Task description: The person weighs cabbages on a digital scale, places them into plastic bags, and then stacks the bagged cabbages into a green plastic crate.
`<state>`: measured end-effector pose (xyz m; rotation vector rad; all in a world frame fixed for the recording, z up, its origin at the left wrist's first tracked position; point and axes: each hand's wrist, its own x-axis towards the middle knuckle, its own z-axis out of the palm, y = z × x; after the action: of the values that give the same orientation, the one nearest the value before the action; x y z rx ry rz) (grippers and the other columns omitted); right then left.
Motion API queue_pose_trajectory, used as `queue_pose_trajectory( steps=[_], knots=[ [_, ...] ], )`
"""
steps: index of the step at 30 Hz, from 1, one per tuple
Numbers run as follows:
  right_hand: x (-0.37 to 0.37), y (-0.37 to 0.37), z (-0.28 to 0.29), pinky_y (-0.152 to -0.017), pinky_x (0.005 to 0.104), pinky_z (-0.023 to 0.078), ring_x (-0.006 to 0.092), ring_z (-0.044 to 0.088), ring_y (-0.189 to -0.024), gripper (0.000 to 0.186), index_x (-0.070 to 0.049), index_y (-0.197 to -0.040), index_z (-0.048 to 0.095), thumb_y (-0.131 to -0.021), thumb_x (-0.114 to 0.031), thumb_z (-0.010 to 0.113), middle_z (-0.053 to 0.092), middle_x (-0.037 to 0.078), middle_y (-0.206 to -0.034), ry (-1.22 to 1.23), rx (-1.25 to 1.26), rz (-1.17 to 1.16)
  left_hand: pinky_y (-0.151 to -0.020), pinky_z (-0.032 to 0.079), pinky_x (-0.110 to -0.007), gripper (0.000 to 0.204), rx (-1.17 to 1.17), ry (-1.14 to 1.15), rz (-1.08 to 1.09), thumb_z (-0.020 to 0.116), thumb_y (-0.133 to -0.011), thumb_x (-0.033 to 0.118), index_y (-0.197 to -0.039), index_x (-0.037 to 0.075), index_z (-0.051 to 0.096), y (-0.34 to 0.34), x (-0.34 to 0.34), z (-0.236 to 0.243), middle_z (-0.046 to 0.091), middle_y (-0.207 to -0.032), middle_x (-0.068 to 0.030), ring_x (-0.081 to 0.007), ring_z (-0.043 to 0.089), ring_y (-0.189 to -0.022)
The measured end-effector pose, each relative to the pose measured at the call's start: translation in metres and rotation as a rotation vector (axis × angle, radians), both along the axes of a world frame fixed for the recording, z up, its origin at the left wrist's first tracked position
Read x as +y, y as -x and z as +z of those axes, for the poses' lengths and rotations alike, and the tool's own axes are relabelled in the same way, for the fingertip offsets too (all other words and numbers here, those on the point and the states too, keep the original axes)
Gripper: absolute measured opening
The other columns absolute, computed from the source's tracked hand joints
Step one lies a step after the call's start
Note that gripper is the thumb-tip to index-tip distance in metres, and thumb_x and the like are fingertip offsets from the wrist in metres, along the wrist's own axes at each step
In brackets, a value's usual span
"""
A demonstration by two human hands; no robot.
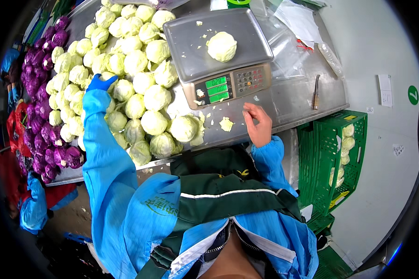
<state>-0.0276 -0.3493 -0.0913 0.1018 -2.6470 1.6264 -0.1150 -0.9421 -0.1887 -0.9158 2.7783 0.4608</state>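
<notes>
My left hand [99,83], in a blue glove, is at the pile of pale green cabbages [156,97], thumb and forefinger apart; whether it touches one is unclear. My right hand [257,122], bare, has loosely curved fingers with nothing visible in them, by the table's front edge below the weighing scale [226,86]. A single cabbage [221,46] sits on the scale's steel pan [186,51], with small leaf scraps around it. A torn leaf [226,123] lies just left of my right hand.
Purple cabbages [42,130] are piled along the left of the steel table [288,111]. Plastic bags [284,56] and a knife [316,93] lie on the right. Stacked green crates [326,162] with cabbages stand below, by a white wall [381,139]. Co-workers in blue sleeves [32,204] are at far left.
</notes>
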Motion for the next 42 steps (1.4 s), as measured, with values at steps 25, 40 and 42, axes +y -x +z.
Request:
queue_pose_trajectory(
  steps=[25,40,42],
  knots=[
    [0.070,-0.010,-0.036,-0.068,0.0284,0.051,0.0171,0.065,-0.073,0.017,-0.001,-0.102,0.065,-0.086,-0.004,0.064,0.067,0.011,-0.085,0.074,-0.078,0.092,-0.094,0.045,-0.029,0.025,0.969,-0.704,0.006,0.063,-0.090,0.008,-0.113,-0.001,0.064,-0.033,0.236,0.094,0.067,-0.110,-0.0084,-0.0157,0.061,-0.103],
    [0.027,0.086,-0.021,-0.065,0.0245,0.050,0.0093,0.063,-0.076,0.021,0.002,-0.107,0.065,-0.089,-0.008,0.063,0.069,0.006,-0.089,0.298,-0.220,0.063,-0.088,0.050,-0.027,0.022,0.989,-0.712,0.374,0.068,-0.088,0.011,-0.105,-0.003,0.068,-0.084,0.229,0.067,0.070,-0.101,-0.0103,-0.0141,0.064,-0.095],
    [0.014,0.111,-0.001,-0.067,0.0237,0.050,0.0096,0.063,-0.076,0.023,0.003,-0.109,0.063,-0.090,-0.008,0.063,0.068,0.007,-0.090,0.333,-0.183,0.035,-0.088,0.049,-0.027,0.023,0.974,-0.736,0.368,0.068,-0.088,0.011,-0.106,-0.002,0.069,-0.073,0.237,0.071,0.069,-0.103,-0.0089,-0.0124,0.062,-0.095]
  ],
)
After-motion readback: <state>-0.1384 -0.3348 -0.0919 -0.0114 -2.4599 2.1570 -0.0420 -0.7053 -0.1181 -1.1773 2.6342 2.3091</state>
